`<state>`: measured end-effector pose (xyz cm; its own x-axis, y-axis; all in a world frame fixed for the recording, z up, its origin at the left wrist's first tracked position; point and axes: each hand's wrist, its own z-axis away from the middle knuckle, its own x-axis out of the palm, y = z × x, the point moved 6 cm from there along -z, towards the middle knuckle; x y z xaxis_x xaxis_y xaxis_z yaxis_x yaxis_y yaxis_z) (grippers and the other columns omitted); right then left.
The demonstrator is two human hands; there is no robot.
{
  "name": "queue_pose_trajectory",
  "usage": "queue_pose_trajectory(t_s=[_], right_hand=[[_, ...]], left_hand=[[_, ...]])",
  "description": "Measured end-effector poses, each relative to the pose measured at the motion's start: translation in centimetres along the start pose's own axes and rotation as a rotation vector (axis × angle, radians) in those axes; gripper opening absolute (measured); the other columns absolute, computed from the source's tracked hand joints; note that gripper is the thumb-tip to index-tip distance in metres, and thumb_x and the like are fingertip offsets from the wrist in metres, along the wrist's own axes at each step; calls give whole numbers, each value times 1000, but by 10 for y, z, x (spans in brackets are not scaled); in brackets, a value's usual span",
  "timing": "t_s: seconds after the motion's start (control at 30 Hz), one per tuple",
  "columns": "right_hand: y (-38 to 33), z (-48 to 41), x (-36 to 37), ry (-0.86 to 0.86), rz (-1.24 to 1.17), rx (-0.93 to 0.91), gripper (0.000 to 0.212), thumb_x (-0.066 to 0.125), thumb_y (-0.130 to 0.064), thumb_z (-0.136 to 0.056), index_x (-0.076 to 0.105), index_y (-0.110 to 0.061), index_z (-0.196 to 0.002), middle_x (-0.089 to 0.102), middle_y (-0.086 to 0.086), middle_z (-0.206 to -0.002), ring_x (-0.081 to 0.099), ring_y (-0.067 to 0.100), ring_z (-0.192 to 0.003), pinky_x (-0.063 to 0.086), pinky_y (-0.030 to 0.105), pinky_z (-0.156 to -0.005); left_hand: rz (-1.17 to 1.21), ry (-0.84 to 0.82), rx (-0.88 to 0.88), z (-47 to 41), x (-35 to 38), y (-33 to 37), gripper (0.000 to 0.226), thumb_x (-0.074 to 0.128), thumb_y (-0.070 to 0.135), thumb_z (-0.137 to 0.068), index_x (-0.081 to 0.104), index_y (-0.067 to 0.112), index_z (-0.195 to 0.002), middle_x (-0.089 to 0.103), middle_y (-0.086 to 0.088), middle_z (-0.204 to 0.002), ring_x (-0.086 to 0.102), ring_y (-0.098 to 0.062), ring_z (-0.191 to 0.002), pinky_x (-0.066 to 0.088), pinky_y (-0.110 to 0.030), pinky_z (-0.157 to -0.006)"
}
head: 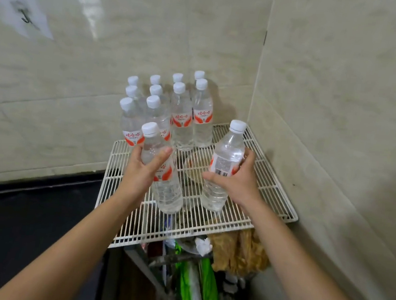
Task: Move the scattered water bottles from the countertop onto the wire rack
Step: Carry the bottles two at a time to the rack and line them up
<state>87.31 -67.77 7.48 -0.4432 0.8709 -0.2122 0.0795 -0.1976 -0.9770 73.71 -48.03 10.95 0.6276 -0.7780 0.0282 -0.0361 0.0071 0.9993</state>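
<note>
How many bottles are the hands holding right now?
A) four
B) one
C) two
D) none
C: the left hand grips one bottle and the right hand grips another bottle, both over the wire rack.

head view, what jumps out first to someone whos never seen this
Two bare hands each grip a clear water bottle over a white wire rack in a tiled corner: the left hand holds the left bottle, the right hand holds the right bottle. Behind them, a tight cluster of standing bottles with white caps fills the rack's back left. Under the rack sits a jumble of green and brown clutter.
</note>
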Motion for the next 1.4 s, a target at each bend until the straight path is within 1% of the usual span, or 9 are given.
queue_pose_trajectory(t_s=[0.17,0.33,0.47,0.63,0.77,1.03,1.2,1.3,1.4], right_hand=[[-5,13,10,45,91,-39,115,88,-60,-48,29,-33,-143,43,0,-140,50,19,-129,46,44,-107],[-13,19,33,-112,121,-58,84,85,-39,-67,40,-40,-138,63,-14,-123,63,8,-113,51,48,-104],[-28,17,42,-157,242,-75,84,89,-46,-69,41,-41,-138,64,-17,-126,63,5,-117,52,43,-104],[-33,13,38,-304,299,-39,94,87,-28,-76,30,-32,-151,59,-11,-135,59,9,-125,46,46,-111],[-33,4,30,-216,269,-79,86,91,-34,-72,43,-29,-143,64,-12,-131,62,5,-121,49,43,-108],[-35,-49,12,23,96,-140,89,93,-47,-57,46,-42,-132,66,-14,-127,64,4,-117,53,42,-102],[-34,-89,10,23,122,-163,83,97,-36,-59,55,-26,-130,69,-9,-120,67,8,-110,55,46,-98],[-36,-107,12,16,122,-162,84,98,-39,-55,54,-28,-126,69,-8,-121,67,11,-110,55,44,-97],[-40,-122,19,0,150,-163,81,99,-37,-55,50,-34,-120,67,-6,-119,65,13,-109,54,40,-95]], left_hand=[[-122,-6,106,-10,-7,13,64,77,48,-81,47,32,-136,63,2,-130,65,-24,-118,58,-54,-90],[-157,-93,128,-16,-10,19,41,63,43,-94,54,29,-131,64,3,-129,65,-18,-116,58,-45,-93],[-344,-35,210,-30,-25,29,38,69,49,-88,64,25,-118,64,0,-119,61,-12,-107,52,-28,-83],[-414,-47,306,-40,-31,33,37,69,53,-88,71,22,-107,69,3,-100,64,-18,-92,56,-41,-82],[-354,-67,326,-44,-19,39,31,74,45,-87,72,21,-107,68,3,-100,64,-17,-92,56,-42,-84],[-585,-134,441,-73,32,65,29,73,40,-89,69,18,-108,61,6,-99,57,-9,-93,47,-25,-78],[-754,-46,451,-93,53,81,32,71,37,-90,71,12,-111,60,3,-98,55,-13,-91,42,-28,-78],[-819,1,419,-104,62,90,22,72,35,-90,68,14,-93,61,-1,-90,55,-17,-83,39,-29,-69],[-915,48,369,-116,63,95,39,73,34,-89,46,19,-65,49,2,-65,44,-13,-59,29,-29,-52]])
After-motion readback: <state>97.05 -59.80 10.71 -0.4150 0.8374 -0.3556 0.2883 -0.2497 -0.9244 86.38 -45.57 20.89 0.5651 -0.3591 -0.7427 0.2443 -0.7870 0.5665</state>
